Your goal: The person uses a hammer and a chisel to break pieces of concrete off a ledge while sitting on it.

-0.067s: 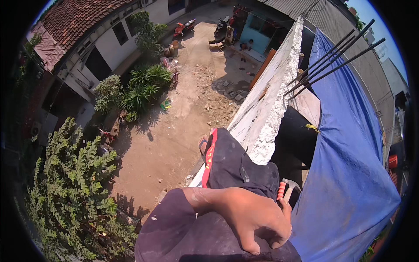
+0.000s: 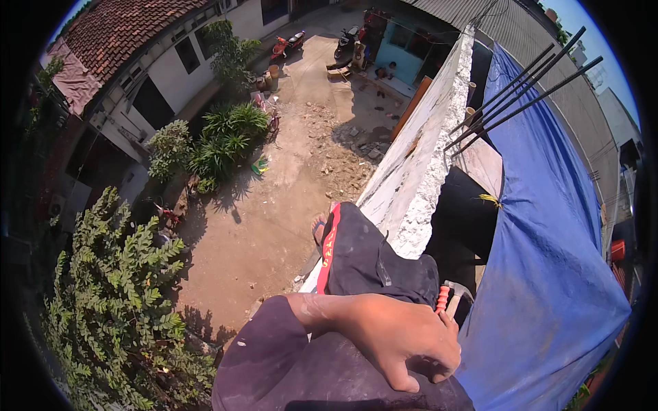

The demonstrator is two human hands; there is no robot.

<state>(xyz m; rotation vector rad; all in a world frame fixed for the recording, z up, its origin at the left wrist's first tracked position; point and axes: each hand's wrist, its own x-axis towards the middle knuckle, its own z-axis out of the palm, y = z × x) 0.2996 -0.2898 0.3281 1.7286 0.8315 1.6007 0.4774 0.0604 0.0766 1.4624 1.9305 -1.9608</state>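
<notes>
My left hand (image 2: 404,342) reaches across my lap, palm down. Its fingers are curled, and the thumb bends in near the fingertips. At its outer side is a hammer (image 2: 453,299) with a metal head and pale handle; the lower handle disappears behind my fingers, so the grip is only partly visible. Beside the hammer sticks up an orange ribbed handle (image 2: 442,299), whose other end is hidden. Dark trousers (image 2: 363,253) with a red stripe cover my leg, and a sandalled foot (image 2: 319,227) shows below. My right hand does not show.
I am high beside a rough-topped white wall (image 2: 428,192). Steel bars (image 2: 521,96) jut from it. A blue tarpaulin (image 2: 541,274) hangs on the right. Far below lies a dirt yard (image 2: 240,267) with rubble (image 2: 356,140), plants (image 2: 226,137), a red motorbike (image 2: 288,44) and a seated person (image 2: 391,68).
My left hand has shifted slightly right, its thumb and fingertips moving a little right and up. The hammer and orange handle stay almost in the same place.
</notes>
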